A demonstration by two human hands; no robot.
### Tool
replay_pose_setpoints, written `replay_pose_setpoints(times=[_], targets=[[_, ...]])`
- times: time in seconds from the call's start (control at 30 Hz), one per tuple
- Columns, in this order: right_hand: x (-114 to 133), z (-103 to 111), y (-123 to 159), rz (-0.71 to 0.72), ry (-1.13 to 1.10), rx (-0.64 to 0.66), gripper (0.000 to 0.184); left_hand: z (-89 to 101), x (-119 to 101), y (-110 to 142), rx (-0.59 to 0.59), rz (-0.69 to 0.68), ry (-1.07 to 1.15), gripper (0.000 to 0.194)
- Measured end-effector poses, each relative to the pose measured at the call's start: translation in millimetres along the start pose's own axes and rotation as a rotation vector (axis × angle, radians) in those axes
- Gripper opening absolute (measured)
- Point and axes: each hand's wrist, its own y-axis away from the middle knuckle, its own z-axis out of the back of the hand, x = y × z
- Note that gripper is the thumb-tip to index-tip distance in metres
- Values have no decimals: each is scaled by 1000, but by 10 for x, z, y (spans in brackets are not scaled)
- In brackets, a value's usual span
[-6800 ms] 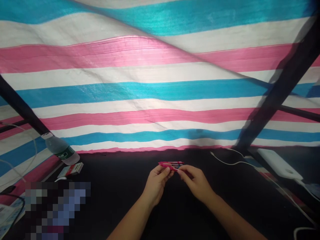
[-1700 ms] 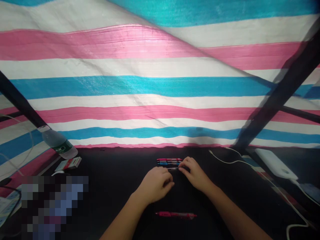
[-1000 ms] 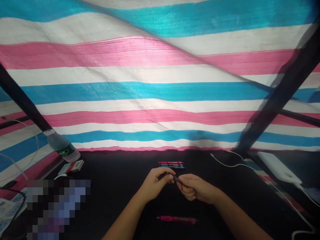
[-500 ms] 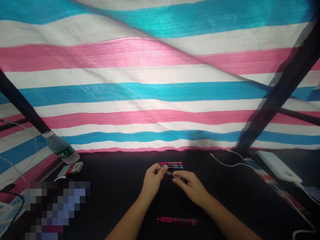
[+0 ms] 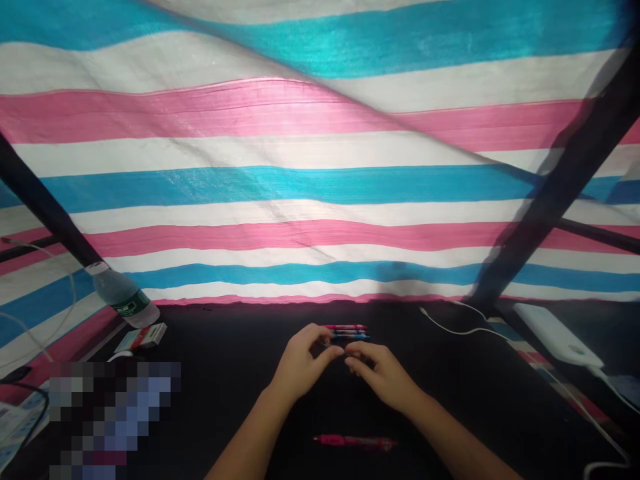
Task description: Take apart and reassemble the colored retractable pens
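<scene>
Evidently the work sits at the fingertips: the left hand [image 5: 300,363] pinches what looks like a thin piece [image 5: 327,345], mostly hidden by the fingers, while the right hand [image 5: 387,373] has its fingers bent close by, and whether they grasp anything cannot be told. The two sets of fingertips nearly meet above the table, just on the near side of a row of pens [image 5: 350,332].

Three pens appear to make up that row, neatly side by side, pink at the far edge and blue nearest the hands. A pink pen [image 5: 355,441] lies apart from them, closer to the person. So the row looks orderly, while the handling between the fingers seems unfinished.

Beneath everything is a black tabletop [image 5: 225,413]. On the left stand a water bottle [image 5: 124,298] and a small carton [image 5: 143,338]; on the right lies a white power bank [image 5: 557,333] with a pale cable [image 5: 465,327] nearby. Striped tarpaulin [image 5: 300,147] hangs behind, between dark posts [image 5: 570,173].
</scene>
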Motion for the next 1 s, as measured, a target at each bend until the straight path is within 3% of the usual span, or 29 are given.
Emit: replay_pose_setpoints(times=[0.07, 0.13, 0.17, 0.3, 0.53, 0.63, 0.87, 1.0], targets=[[0, 11, -4, 3, 27, 8, 18, 35, -25, 2, 42, -140, -60, 23], [-4, 27, -8, 8, 57, 6, 17, 51, -41, 5, 86, -186, -139, 14], [-6, 36, -8, 12, 74, 3, 16, 51, -44, 7, 98, -177, -179, 10], [-6, 63, 0, 39, 146, -5, 16, 26, -35, 14, 135, -135, -320, 33], [-2, 99, -3, 92, 293, 17, 12, -24, -28, 40, 187, -247, -411, 14], [-2, 116, -10, 107, 333, 25, 12, -44, -29, 53, 219, -227, -446, 28], [8, 116, 0, 80, 382, 42, 11, -70, -51, 51, 261, -243, -485, 18], [9, 107, -2, 66, 402, 40, 7, -81, -72, 60, 294, -230, -499, 25]])
